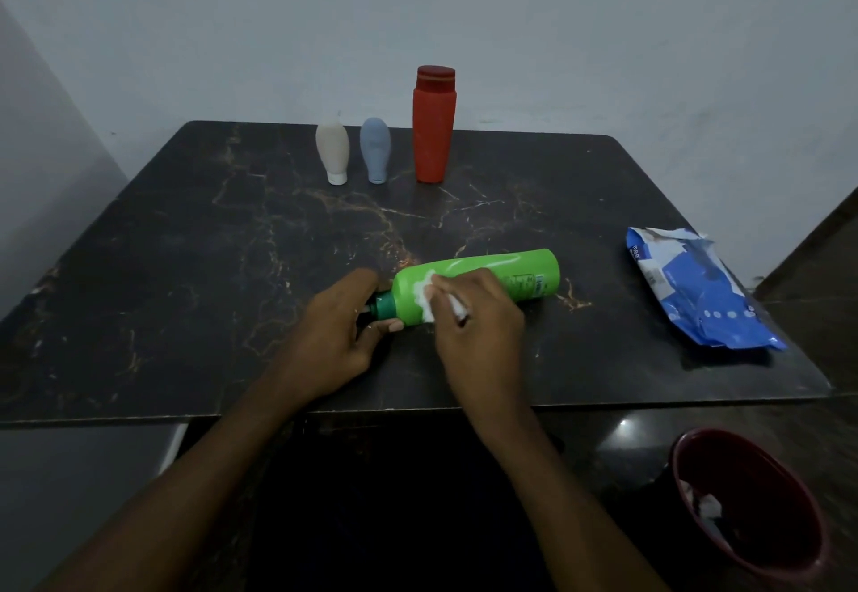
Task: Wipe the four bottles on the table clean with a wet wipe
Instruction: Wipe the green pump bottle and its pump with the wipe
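Note:
A green bottle [501, 273] lies on its side near the front of the dark marble table [185, 243], cap end pointing left. My left hand [336, 336] grips its dark green cap and neck. My right hand [473, 317] presses a white wet wipe [427, 301] against the bottle's shoulder. At the back of the table stand a tall red bottle [434, 127], a small blue bottle [375, 150] and a small beige bottle [332, 150]; both small ones rest on their caps.
A blue pack of wet wipes [696, 289] lies at the table's right edge. On the floor at the lower right stands a dark red bin [752, 508] with white wipes inside. A pale wall runs behind the table.

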{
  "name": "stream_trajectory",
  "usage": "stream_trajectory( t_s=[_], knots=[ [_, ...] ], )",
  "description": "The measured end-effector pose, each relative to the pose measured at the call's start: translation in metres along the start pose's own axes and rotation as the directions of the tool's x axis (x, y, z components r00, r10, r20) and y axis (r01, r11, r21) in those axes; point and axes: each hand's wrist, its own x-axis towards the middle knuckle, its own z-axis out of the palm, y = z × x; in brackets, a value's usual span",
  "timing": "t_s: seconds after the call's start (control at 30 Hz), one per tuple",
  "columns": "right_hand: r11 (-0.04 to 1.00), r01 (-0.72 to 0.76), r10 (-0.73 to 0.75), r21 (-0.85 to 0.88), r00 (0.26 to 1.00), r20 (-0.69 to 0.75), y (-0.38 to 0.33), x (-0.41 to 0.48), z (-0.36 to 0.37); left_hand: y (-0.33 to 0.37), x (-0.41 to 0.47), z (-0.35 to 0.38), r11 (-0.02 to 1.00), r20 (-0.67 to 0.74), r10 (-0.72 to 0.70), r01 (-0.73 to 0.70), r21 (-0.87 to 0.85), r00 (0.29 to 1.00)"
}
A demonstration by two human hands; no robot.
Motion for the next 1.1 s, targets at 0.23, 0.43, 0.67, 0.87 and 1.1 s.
stream_trajectory(
  t_s=[0.23, 0.43, 0.67, 0.87, 1.1],
  knots=[
    [0.975, -0.199, 0.183, -0.093, 0.970, -0.160, 0.026, 0.025, -0.031, 0.000, 0.002, 0.002, 1.000, -0.001, 0.008, -0.008, 0.021, 1.000],
    [1.000, -0.014, 0.015, -0.027, 1.000, 0.027, -0.012, -0.002, 0.007, 0.002, 0.000, 0.000, 1.000, 0.006, -0.007, 0.007, 0.010, 1.000],
    [0.978, -0.207, 0.201, -0.037, 0.971, -0.127, 0.011, 0.023, -0.021, 0.002, 0.000, 0.001, 1.000, 0.009, 0.008, -0.008, 0.013, 1.000],
    [0.993, 0.034, -0.020, -0.109, 0.992, 0.127, -0.017, 0.005, 0.007, 0.000, 0.000, 0.000, 1.000, 0.012, -0.001, 0.001, 0.015, 1.000],
    [0.992, -0.062, 0.062, -0.111, 0.998, -0.005, -0.008, 0.023, -0.002, 0.001, 0.000, 0.001, 0.999, 0.033, -0.033, 0.032, 0.023, 0.999]
  ],
)
